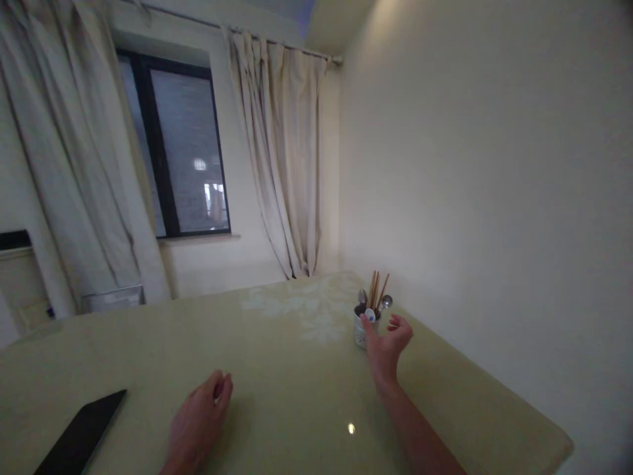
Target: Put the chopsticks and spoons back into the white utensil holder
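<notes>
Two hands: over table (277,369)
Right hand (384,346): fingers spread wide, thumb touching cup (362,330) of chopsticks (376,290)
Left hand (198,422): loosely curled, holding nothing, resting

Right hand (387,346) up at 2 o'clock, fingers spread, thumb touching a white utensil cup (361,332) stuffed with chopsticks (376,290) and spoons (386,301). Left hand (198,419) loosely curled on the pale table (277,356) around 6. Black tablet (79,435) flat down at 8.

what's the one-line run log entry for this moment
right hand: open, at utensil cup | left hand: resting on table, loosely curled | cup: chopsticks, spoons | black tablet: near left edge
</notes>
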Motion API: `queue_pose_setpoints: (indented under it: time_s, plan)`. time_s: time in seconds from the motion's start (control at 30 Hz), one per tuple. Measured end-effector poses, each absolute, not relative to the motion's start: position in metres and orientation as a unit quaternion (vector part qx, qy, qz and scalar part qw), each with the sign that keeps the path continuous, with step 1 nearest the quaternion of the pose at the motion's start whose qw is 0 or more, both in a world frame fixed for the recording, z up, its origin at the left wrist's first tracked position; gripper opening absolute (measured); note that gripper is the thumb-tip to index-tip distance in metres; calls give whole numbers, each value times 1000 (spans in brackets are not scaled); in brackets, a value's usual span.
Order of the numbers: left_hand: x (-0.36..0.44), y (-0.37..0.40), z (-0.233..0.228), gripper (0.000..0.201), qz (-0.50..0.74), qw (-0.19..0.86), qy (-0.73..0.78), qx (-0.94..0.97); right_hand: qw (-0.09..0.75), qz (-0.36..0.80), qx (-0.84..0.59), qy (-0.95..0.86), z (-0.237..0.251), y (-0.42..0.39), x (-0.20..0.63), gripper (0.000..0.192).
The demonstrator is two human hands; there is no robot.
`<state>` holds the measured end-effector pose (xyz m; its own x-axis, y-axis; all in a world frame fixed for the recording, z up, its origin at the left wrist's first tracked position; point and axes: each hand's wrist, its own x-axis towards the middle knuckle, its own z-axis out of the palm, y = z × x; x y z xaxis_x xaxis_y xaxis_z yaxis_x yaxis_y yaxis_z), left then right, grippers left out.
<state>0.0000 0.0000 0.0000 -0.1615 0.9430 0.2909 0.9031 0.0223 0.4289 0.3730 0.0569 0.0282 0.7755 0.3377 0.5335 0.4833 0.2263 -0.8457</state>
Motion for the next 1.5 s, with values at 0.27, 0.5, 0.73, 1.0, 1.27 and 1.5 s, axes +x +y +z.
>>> queue_pose_setpoints:
  time_s: [0.27, 0.5, 0.73, 1.0, 1.27, 1.5]
  plan:
    - [26, -12, 1, 46, 282, 51, 704, 650, 627, 181, -642, -402, 7, 78, 386, 72]
    - [52, -4, 29, 50, 477, 208, 572, 634, 530, 424, -406, -612, 12, 32, 309, 70]
    - [55, -8, 101, 59, 477, 469, 429, 607, 348, 546, -233, -726, 27, -10, 281, 79]
    - [75, -3, 117, 46, 545, 463, 425, 554, 347, 553, -214, -727, 22, -8, 280, 80]
    - [54, -12, 203, 33, 736, 377, 330, 455, 353, 559, -222, -716, 19, -9, 281, 83]
    - [6, -24, 184, 51, 739, 240, 397, 489, 365, 539, -238, -721, 12, -4, 280, 76]
